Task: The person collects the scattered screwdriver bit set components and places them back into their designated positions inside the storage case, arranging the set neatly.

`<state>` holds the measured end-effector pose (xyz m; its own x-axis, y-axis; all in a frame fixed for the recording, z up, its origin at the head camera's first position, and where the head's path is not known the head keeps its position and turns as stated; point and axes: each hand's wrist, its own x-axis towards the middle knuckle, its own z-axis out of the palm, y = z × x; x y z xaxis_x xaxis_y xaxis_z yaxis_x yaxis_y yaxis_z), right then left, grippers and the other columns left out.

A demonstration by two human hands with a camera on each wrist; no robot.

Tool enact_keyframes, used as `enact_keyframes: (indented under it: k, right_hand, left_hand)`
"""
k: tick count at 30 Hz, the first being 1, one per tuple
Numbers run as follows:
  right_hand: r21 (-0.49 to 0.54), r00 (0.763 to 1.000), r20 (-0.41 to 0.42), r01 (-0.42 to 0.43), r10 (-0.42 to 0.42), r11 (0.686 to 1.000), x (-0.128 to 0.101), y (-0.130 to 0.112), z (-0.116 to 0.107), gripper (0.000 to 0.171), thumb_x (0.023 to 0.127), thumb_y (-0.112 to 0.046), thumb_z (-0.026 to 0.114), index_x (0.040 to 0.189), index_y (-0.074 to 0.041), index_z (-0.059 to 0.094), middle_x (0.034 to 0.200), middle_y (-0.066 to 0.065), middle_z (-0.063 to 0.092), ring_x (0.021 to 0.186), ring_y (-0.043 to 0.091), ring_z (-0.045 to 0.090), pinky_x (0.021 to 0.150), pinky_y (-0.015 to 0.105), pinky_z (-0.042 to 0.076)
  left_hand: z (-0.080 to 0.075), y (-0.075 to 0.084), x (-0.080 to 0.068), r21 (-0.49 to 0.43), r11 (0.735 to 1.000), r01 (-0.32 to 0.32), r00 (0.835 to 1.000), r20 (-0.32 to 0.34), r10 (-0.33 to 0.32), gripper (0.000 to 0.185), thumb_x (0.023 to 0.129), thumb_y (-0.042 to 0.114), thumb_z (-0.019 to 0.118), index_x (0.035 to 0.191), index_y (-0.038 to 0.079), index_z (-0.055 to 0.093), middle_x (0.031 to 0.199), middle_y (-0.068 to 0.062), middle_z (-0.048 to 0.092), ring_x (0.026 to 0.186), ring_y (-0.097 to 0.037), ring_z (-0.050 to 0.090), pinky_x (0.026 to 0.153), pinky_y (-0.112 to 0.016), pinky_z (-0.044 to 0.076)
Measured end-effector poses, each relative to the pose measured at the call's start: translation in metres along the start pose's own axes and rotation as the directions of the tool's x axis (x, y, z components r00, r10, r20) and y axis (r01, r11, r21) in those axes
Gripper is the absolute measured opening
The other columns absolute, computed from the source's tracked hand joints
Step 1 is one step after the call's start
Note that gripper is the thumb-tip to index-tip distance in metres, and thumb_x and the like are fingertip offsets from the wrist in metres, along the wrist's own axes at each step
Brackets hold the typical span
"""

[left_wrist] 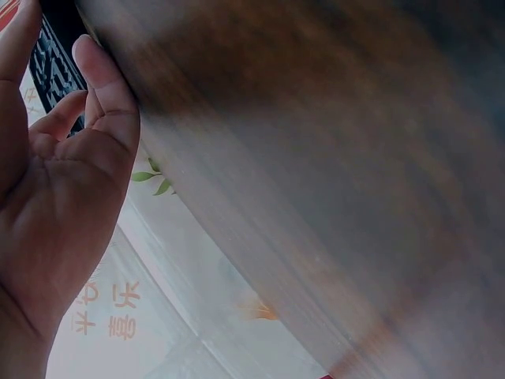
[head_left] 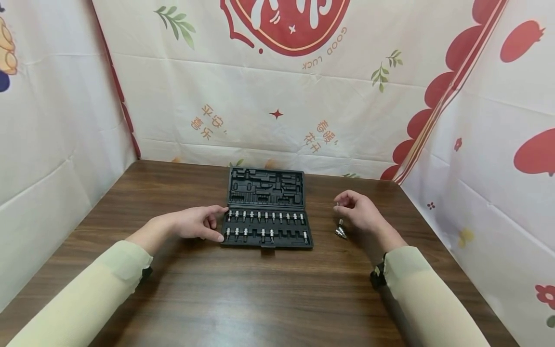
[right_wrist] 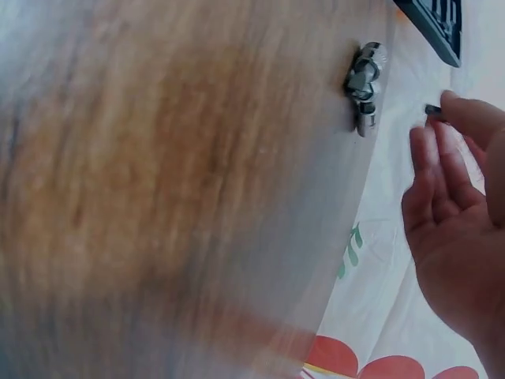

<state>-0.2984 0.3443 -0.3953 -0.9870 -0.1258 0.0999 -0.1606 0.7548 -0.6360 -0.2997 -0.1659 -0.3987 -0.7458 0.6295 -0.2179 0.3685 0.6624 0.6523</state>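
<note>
Two hands at an open black bit case [head_left: 265, 212], mid-table on dark wood [head_left: 243, 299].
Left hand [head_left: 197, 224] resting at the case's left edge, fingers relaxed and loosely spread, thumb and fingertips touching the case. Right hand [head_left: 360, 209] raised just right of the case, thumb and forefinger pinching a small bit [right_wrist: 432, 110]; remaining fingers loosely curled. Below that hand, loose metal sockets [head_left: 341, 231] lying on the table, apart from the case. Two rows of silver bits [head_left: 265, 217] seated in the case's lower half, several front slots vacant.
</note>
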Motion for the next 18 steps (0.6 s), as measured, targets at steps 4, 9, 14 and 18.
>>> enact_keyframes:
  k: [4, 9, 14, 18]
  right_hand:
    - [0.073, 1.0, -0.022, 0.017, -0.015, 0.997, 0.0, -0.003, -0.002, 0.025, 0.108, -0.022, 0.074, 0.129, -0.01, 0.072, 0.113, 0.013, 0.074, 0.098, 0.023, 0.07, 0.081, 0.029, 0.058]
    - [0.152, 1.0, 0.001, 0.01, -0.011, 0.988, -0.001, -0.006, -0.002, 0.03, 0.105, -0.021, 0.078, 0.132, -0.012, 0.073, 0.117, 0.016, 0.074, 0.099, 0.023, 0.074, 0.082, 0.026, 0.062]
    - [0.186, 0.999, 0.032, 0.002, -0.008, 0.983, -0.003, -0.013, 0.0, 0.039, 0.1, -0.018, 0.083, 0.137, -0.01, 0.071, 0.121, 0.017, 0.074, 0.101, 0.019, 0.072, 0.085, 0.023, 0.061]
    - [0.215, 0.999, 0.035, 0.019, -0.027, 0.976, -0.003, -0.016, 0.002, 0.041, 0.1, -0.015, 0.083, 0.139, -0.008, 0.07, 0.121, 0.019, 0.075, 0.101, 0.016, 0.073, 0.085, 0.022, 0.061]
  left_hand:
    - [0.0, 0.001, -0.001, -0.012, 1.0, 0.002, 1.0, -0.001, -0.002, 0.092, 0.097, 0.039, 0.085, 0.17, 0.007, 0.038, 0.112, -0.009, 0.065, 0.092, -0.02, 0.06, 0.082, -0.036, 0.05]
    - [0.0, 0.002, -0.001, -0.017, 1.0, -0.006, 1.0, -0.001, 0.006, 0.092, 0.098, 0.037, 0.085, 0.17, 0.006, 0.037, 0.111, -0.009, 0.065, 0.091, -0.02, 0.06, 0.081, -0.035, 0.051]
    - [0.0, 0.002, -0.001, -0.011, 1.0, -0.015, 1.0, 0.0, 0.015, 0.092, 0.098, 0.037, 0.085, 0.17, 0.005, 0.037, 0.111, -0.009, 0.065, 0.091, -0.019, 0.059, 0.081, -0.036, 0.05]
    - [0.001, 0.001, -0.001, 0.001, 1.0, -0.004, 1.0, -0.002, 0.004, 0.093, 0.098, 0.04, 0.085, 0.17, 0.007, 0.037, 0.111, -0.008, 0.065, 0.092, -0.019, 0.06, 0.082, -0.036, 0.051]
